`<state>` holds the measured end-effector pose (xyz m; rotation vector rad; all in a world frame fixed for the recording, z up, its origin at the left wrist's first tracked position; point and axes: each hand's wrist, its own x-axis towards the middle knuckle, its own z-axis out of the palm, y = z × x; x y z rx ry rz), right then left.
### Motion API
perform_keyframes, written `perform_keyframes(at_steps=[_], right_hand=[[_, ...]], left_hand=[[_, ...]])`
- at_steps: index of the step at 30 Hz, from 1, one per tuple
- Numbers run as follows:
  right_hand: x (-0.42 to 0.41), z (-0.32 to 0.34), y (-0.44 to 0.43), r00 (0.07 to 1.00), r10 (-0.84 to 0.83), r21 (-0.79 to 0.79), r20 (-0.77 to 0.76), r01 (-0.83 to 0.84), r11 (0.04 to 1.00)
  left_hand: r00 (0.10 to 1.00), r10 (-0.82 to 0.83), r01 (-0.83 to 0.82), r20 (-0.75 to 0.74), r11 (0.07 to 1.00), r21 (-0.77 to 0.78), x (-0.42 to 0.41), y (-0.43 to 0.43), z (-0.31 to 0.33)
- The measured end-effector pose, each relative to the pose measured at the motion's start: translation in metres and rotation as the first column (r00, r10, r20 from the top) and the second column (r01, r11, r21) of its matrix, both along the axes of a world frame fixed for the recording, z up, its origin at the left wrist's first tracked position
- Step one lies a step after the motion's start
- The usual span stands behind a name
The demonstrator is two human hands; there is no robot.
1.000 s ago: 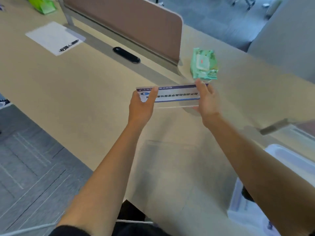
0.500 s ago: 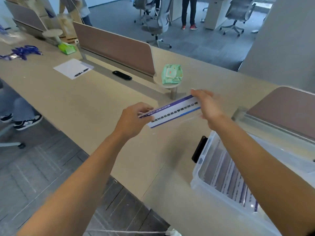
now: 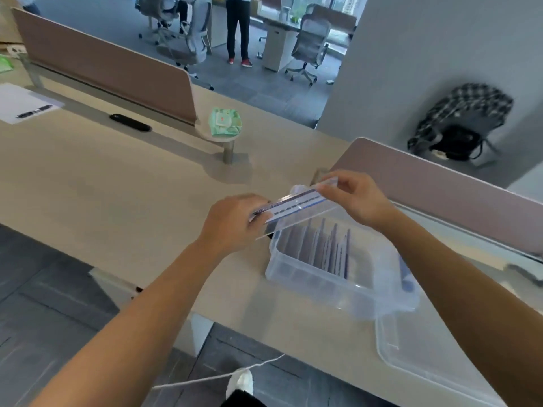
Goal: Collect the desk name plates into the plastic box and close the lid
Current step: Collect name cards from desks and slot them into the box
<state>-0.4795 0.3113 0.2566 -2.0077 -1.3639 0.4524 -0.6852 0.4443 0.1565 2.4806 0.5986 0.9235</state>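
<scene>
A clear acrylic desk name plate point(image 3: 296, 208) with a blue-and-white label hangs tilted over the far left corner of the open plastic box point(image 3: 311, 284). My left hand point(image 3: 232, 223) grips its near end and my right hand point(image 3: 357, 198) pinches its far end. Several name plates point(image 3: 329, 249) stand on edge inside the box. The box's clear lid point(image 3: 417, 365) lies flat on the desk, to the right of and nearer than the box.
A green wipes pack point(image 3: 224, 121) sits on a small round stand at the end of a brown divider point(image 3: 111, 66). A second divider point(image 3: 440, 189) runs behind the box. Paper with a pen point(image 3: 26, 105) lies far left. A person's legs and office chairs stand beyond the desk.
Both hands carried the name plate to the right, from in front of the wipes pack to above the box. The view swung right, bringing the box and lid into sight.
</scene>
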Motion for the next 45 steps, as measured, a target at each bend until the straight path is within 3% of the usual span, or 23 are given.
perform_keyframes(at_steps=[4, 7, 9, 14, 17, 20, 23, 24, 26, 27, 30, 31, 35, 38, 40, 42, 45], right_hand=[[0.003, 0.018, -0.039, 0.919, 0.101, -0.189, 0.381, -0.029, 0.982], [0.008, 0.021, -0.058, 0.704, 0.253, -0.295, 0.663, -0.065, 0.953], [0.015, 0.014, -0.066, 0.612, 0.34, -0.358, 0.714, -0.098, 0.929], [0.06, -0.012, -0.081, 0.597, 0.381, -0.448, 0.706, -0.04, 0.893], [0.107, -0.029, -0.092, 0.645, 0.344, -0.432, 0.683, -0.023, 0.902], [0.149, -0.047, -0.103, 0.7, 0.291, -0.406, 0.653, -0.001, 0.914], [0.188, -0.061, -0.111, 0.786, 0.16, -0.312, 0.598, 0.044, 0.949], [0.196, -0.064, -0.112, 0.829, 0.102, -0.28, 0.55, 0.068, 0.958], [0.211, -0.068, -0.111, 0.898, 0.01, -0.242, 0.44, 0.108, 0.964], [0.215, -0.07, -0.109, 0.909, -0.018, -0.222, 0.416, 0.121, 0.967], [0.216, -0.077, -0.102, 0.895, -0.087, -0.171, 0.438, 0.178, 0.969], [0.214, -0.079, -0.1, 0.893, -0.119, -0.165, 0.433, 0.209, 0.964], [0.212, -0.086, -0.101, 0.897, -0.103, -0.253, 0.43, 0.229, 0.94], [0.212, -0.08, -0.112, 0.97, -0.157, -0.25, 0.187, 0.201, 0.947], [0.214, -0.075, -0.116, 0.993, -0.098, -0.25, 0.064, 0.111, 0.962], [0.214, -0.074, -0.117, 0.999, 0.008, -0.229, 0.046, 0.003, 0.973], [0.212, -0.082, -0.118, 0.988, 0.122, -0.228, 0.092, -0.099, 0.969]], left_hand=[[0.999, -0.046, 0.045, 0.003, 0.997, 0.055, 0.02, -0.027, 0.0], [0.996, -0.085, 0.086, -0.01, 0.984, 0.155, 0.043, -0.046, 0.005], [0.991, -0.131, 0.132, -0.016, 0.969, 0.209, 0.06, -0.056, 0.008], [0.975, -0.194, 0.212, -0.111, 0.961, 0.178, 0.118, -0.071, 0.003], [0.965, -0.196, 0.2, -0.175, 0.98, 0.002, 0.159, -0.072, -0.003], [0.977, -0.183, 0.142, -0.11, 0.94, -0.31, 0.188, -0.072, -0.005], [0.991, 0.006, 0.073, 0.132, 0.81, -0.582, 0.215, -0.082, -0.01], [0.984, 0.08, 0.044, 0.16, 0.759, -0.65, 0.223, -0.084, -0.011], [0.989, 0.132, -0.036, 0.063, 0.637, -0.77, 0.247, -0.09, -0.01], [0.992, 0.122, -0.042, 0.032, 0.561, -0.827, 0.26, -0.094, -0.01], [0.982, 0.142, 0.09, 0.123, 0.223, -0.971, 0.295, -0.101, -0.009], [0.975, 0.169, 0.115, 0.144, 0.168, -0.979, 0.304, -0.101, -0.008], [0.979, 0.172, 0.081, 0.109, 0.16, -0.984, 0.326, -0.095, -0.011], [0.995, 0.086, 0.034, 0.056, 0.244, -0.969, 0.33, -0.086, -0.011], [0.999, 0.036, 0.019, 0.031, 0.298, -0.954, 0.33, -0.079, -0.012], [0.999, -0.023, 0.036, 0.03, 0.311, -0.95, 0.329, -0.073, -0.013], [0.991, -0.123, 0.081, 0.051, 0.258, -0.963, 0.328, -0.062, -0.016]])
